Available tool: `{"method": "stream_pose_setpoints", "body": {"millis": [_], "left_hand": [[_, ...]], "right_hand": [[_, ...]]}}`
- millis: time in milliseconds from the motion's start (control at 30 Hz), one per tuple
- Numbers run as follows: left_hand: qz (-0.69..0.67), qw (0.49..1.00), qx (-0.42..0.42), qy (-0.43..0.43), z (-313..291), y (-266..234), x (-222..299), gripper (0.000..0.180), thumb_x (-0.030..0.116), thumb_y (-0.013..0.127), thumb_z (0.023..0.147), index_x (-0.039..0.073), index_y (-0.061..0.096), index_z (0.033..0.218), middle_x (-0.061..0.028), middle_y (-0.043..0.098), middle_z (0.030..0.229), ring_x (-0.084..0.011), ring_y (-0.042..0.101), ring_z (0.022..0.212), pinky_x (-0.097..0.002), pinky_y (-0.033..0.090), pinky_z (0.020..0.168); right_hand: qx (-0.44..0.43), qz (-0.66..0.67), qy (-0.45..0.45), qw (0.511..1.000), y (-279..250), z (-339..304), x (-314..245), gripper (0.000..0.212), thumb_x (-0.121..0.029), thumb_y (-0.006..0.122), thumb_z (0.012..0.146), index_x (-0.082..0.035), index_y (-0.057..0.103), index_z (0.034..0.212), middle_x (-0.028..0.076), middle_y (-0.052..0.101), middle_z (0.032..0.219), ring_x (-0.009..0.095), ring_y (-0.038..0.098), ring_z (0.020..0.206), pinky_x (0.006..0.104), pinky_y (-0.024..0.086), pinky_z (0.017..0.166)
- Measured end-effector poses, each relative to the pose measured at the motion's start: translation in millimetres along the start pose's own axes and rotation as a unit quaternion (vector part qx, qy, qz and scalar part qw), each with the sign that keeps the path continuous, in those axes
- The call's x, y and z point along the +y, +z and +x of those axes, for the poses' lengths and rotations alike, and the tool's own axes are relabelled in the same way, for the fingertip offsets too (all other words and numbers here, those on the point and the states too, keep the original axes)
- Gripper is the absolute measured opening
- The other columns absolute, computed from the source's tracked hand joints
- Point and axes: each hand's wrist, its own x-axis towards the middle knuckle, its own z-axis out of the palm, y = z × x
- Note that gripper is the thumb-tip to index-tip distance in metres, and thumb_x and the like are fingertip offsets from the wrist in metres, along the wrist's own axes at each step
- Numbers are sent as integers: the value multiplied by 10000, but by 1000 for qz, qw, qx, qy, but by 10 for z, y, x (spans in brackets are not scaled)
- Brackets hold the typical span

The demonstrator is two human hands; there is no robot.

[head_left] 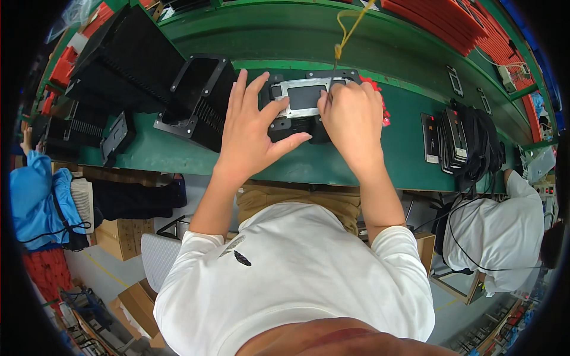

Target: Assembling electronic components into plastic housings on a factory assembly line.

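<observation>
Closest is a white shirt point(314, 255), low in the middle. Past it, a silver frame point(287, 111) with a dark middle sits on black parts point(314, 129) on the green surface point(409, 160). The left hand point(248, 127) has its fingers spread wide, and one fingertip touches the frame's left side. The right hand point(355, 115) has its fingers curled around a thin rod point(335, 68) with a yellow string point(341, 43) tied on top. Red bits point(385, 110) lie just beside that hand.
</observation>
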Motion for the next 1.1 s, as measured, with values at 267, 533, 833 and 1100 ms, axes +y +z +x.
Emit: {"method": "stream_pose_setpoints", "body": {"millis": [267, 533, 833, 1100], "left_hand": [[61, 997, -40, 2, 164, -34, 41, 629, 567, 851, 726, 54, 747, 1074, -216, 501, 1431, -514, 302, 1457, -625, 273, 1185], [-438, 890, 111, -67, -581, -127, -221, 118, -3, 767, 805, 13, 674, 877, -182, 631, 1203, -331, 630, 1158, -432, 511, 984], [-635, 761, 34, -130, -922, 88, -303, 213, 45, 717, 882, 38, 556, 742, -124, 618, 964, -220, 638, 871, -358, 535, 784], [-655, 751, -72, -36, -640, 165, 43, 190, 142, 701, 932, 20, 606, 822, -162, 649, 1044, -224, 636, 891, -358, 535, 806]], "right_hand": [[-11, 61, -31, 998, -39, -72, 63, 159, -151, 706, 885, -3, 750, 849, 113, 667, 1014, 314, 566, 935, 423, 461, 843], [77, -50, 197, 976, 156, -749, 2426, 346, -210, 704, 890, -77, 721, 1209, 145, 693, 1186, 324, 602, 1152, 433, 473, 983], [56, -337, 151, 927, -121, -1001, 3166, 340, -247, 695, 909, -104, 722, 1215, 124, 722, 1109, 311, 677, 973, 467, 500, 854], [206, -283, 129, 928, -358, -1025, 2981, 212, -202, 657, 980, -53, 764, 1086, 117, 759, 848, 301, 712, 677, 378, 543, 653]]}}
